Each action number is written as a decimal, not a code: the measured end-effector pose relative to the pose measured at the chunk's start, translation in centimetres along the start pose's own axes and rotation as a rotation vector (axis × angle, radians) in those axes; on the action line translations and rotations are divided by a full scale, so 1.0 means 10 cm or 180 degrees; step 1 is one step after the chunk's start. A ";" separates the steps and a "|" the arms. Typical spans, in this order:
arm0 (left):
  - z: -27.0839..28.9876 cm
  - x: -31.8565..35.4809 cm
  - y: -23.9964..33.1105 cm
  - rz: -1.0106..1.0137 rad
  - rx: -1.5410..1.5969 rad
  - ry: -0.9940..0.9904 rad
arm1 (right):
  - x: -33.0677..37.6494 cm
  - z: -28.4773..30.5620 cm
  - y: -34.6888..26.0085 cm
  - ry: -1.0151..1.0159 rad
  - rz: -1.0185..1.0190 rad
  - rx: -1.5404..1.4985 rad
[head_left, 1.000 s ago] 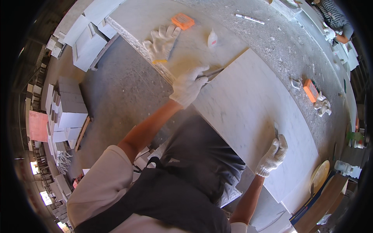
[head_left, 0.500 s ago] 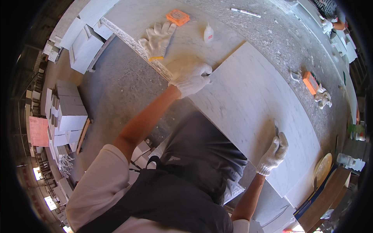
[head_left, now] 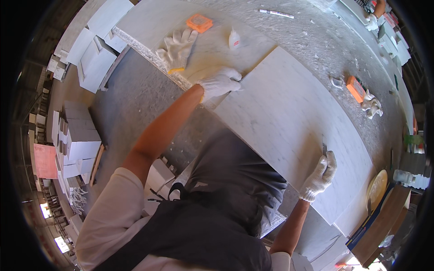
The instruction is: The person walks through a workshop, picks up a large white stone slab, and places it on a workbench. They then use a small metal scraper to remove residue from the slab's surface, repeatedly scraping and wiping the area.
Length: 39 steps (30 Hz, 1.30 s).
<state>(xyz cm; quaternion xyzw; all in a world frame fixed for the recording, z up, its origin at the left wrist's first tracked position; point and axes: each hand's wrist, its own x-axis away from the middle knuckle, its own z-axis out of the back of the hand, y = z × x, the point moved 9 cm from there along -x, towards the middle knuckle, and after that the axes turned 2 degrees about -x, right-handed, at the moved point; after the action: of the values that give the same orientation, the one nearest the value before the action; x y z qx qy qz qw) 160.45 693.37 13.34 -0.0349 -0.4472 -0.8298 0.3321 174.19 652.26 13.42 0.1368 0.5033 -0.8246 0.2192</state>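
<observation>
A white marble slab (head_left: 289, 113), veined in grey, lies before me across the bench. At its left edge is my left hand (head_left: 220, 84) in a white knit glove, fingers bent together with tips at the edge; anything between them is hidden. My right hand (head_left: 319, 179), also gloved, rests over the slab's right part, closed on a putty knife whose thin metal blade (head_left: 324, 143) points away from me. Beyond my left hand, another marble piece (head_left: 149, 20) bears a loose white glove (head_left: 177, 50) with a yellow cuff, an orange box (head_left: 199, 23) and a small white squeeze bottle (head_left: 233, 39).
A marker pen (head_left: 276, 13) lies on the dusty grey bench. Farther right are an orange block (head_left: 356, 89) and a crumpled glove (head_left: 371, 105). A round yellowish disc (head_left: 376, 192) and cardboard (head_left: 382, 226) sit at the right. Stacked white blocks (head_left: 79, 131) stand left. Another person's gloved hand (head_left: 372, 22) shows far right.
My left hand has shifted slightly left and its fingers now lie straighter toward the slab's edge. The right hand keeps the putty knife in nearly the same spot. The whole view has moved a little.
</observation>
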 end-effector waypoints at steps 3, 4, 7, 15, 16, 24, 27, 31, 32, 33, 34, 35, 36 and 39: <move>-0.02 -0.03 -0.12 0.0113 0.0145 0.0027 | -0.01 0.19 0.34 0.0157 -0.0714 -0.0394; -0.02 -0.04 -0.16 0.0111 0.0118 0.0052 | 0.03 0.29 0.53 0.0251 -0.1235 -0.0628; -0.08 -0.14 -0.24 -0.0003 0.0206 -0.0067 | -0.03 0.70 0.88 0.0515 -0.1793 -0.0840; -0.10 -0.18 -0.22 -0.0025 0.0486 -0.0238 | -0.60 2.39 1.42 0.1644 -0.1634 -0.0540; -0.09 -0.17 -0.21 -0.0011 0.0486 -0.0227 | -0.65 2.54 1.49 0.1724 -0.1668 -0.0347; -0.11 -0.15 -0.21 0.0083 0.0599 -0.0244 | -0.96 2.77 1.94 0.1110 -0.2095 0.0952; -0.10 -0.16 -0.21 0.0078 0.0487 -0.0257 | -1.01 2.76 2.08 0.0904 -0.2243 0.0974; -0.09 -0.15 -0.22 0.0081 0.0528 -0.0210 | -1.02 2.76 2.24 0.0901 -0.2256 0.0595; -0.09 -0.15 -0.23 0.0082 0.0547 -0.0200 | -1.01 2.74 2.30 0.0908 -0.2319 0.0388; -0.09 -0.15 -0.23 0.0084 0.0567 -0.0187 | -1.01 2.75 2.33 0.0894 -0.2310 0.0430; -0.09 -0.15 -0.24 0.0097 0.0582 -0.0173 | -1.01 2.74 2.36 0.0886 -0.2336 0.0353; -0.09 -0.15 -0.25 0.0110 0.0597 -0.0160 | -1.01 2.74 2.40 0.0877 -0.2364 0.0277; -0.09 -0.15 -0.26 0.0122 0.0612 -0.0147 | -1.00 2.74 2.43 0.0921 -0.2401 0.0184; -0.09 -0.16 -0.28 0.0156 0.0620 -0.0121 | -0.97 2.76 2.49 0.1046 -0.2518 -0.0103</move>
<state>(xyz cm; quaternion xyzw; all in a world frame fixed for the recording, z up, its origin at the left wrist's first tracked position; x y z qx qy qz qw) 160.25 694.55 10.23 -0.0290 -0.5309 -0.7732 0.3456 194.94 619.97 11.13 0.0594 0.5581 -0.8044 -0.1948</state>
